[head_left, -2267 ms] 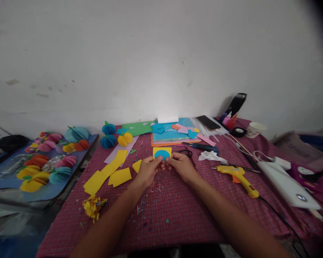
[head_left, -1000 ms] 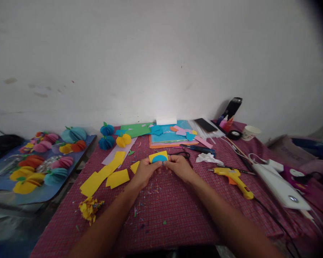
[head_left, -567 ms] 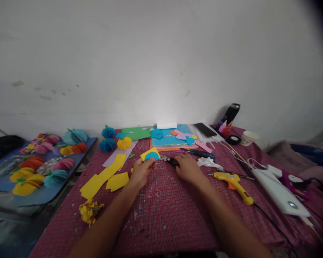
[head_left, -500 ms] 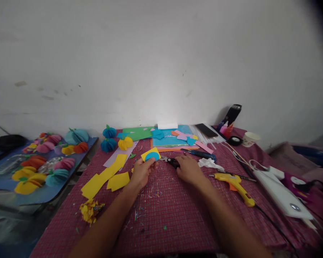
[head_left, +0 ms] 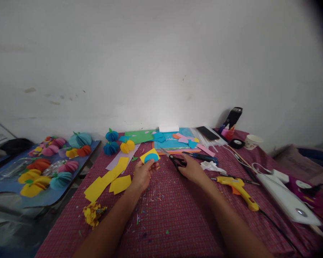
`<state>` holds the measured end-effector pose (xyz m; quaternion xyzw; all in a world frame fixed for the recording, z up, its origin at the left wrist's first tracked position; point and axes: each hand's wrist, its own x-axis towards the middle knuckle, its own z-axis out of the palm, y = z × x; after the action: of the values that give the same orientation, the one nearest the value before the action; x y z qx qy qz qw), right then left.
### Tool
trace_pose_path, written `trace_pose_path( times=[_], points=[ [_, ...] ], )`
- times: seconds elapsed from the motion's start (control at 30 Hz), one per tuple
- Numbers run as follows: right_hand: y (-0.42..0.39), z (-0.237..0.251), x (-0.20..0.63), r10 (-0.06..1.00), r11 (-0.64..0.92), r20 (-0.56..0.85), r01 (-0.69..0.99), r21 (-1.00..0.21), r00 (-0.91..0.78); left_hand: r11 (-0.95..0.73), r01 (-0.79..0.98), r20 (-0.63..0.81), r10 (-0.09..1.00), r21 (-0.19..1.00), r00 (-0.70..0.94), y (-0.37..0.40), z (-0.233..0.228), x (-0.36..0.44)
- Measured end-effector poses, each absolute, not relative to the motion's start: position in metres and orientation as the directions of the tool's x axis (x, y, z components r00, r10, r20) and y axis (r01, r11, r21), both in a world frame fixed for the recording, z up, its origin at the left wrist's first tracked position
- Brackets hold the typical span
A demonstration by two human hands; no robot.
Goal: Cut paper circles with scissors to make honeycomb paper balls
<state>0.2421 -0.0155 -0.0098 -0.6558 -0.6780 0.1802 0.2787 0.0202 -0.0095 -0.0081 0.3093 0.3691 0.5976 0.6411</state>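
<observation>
The left hand (head_left: pixel 142 174) is raised a little over the worktop (head_left: pixel 177 215) and its grip is closed on a yellow paper square (head_left: pixel 149 156) with a blue disc (head_left: pixel 151 158) lying on it. The square sticks up past the fingertips, tilted with one corner pointing away, and the thumb presses its near edge. The right hand (head_left: pixel 191 169) has its grip closed around the black handles of the scissors (head_left: pixel 174 160); the blades point up and to the left, toward the paper square, with their tips just beside it but not touching. Loose yellow sheets (head_left: pixel 107 178) lie on the cloth to the left of the left hand, and a yellow glue gun (head_left: pixel 238 186) lies to the right of the right hand
</observation>
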Motion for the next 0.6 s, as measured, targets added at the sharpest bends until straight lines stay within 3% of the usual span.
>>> trace_pose_path(
  times=[0.07,0.1,0.23,0.33,0.6],
  points=[
    [-0.015,-0.007,0.239,0.994,0.089,0.107,0.473,-0.877,0.011,0.080,-0.545,-0.097,0.995,0.835,-0.002,-0.009,-0.007,0.020],
    [-0.016,-0.005,0.236,0.997,0.079,0.076,0.299,-0.951,-0.021,0.074,-0.550,-0.095,0.995,0.832,-0.009,-0.009,-0.006,0.019],
    [-0.028,-0.004,0.216,0.975,-0.039,0.003,-0.181,-0.983,-0.224,0.040,-0.592,-0.068,0.997,0.805,-0.025,-0.008,-0.002,0.017],
    [-0.038,-0.010,0.198,0.946,-0.097,-0.007,-0.263,-0.960,-0.324,0.016,-0.630,-0.056,0.998,0.776,-0.043,-0.008,0.001,0.015],
    [-0.051,-0.014,0.173,0.890,0.072,0.150,-0.192,-0.979,-0.430,-0.049,-0.679,-0.051,0.991,0.733,-0.127,-0.010,0.006,0.016]
  ],
)
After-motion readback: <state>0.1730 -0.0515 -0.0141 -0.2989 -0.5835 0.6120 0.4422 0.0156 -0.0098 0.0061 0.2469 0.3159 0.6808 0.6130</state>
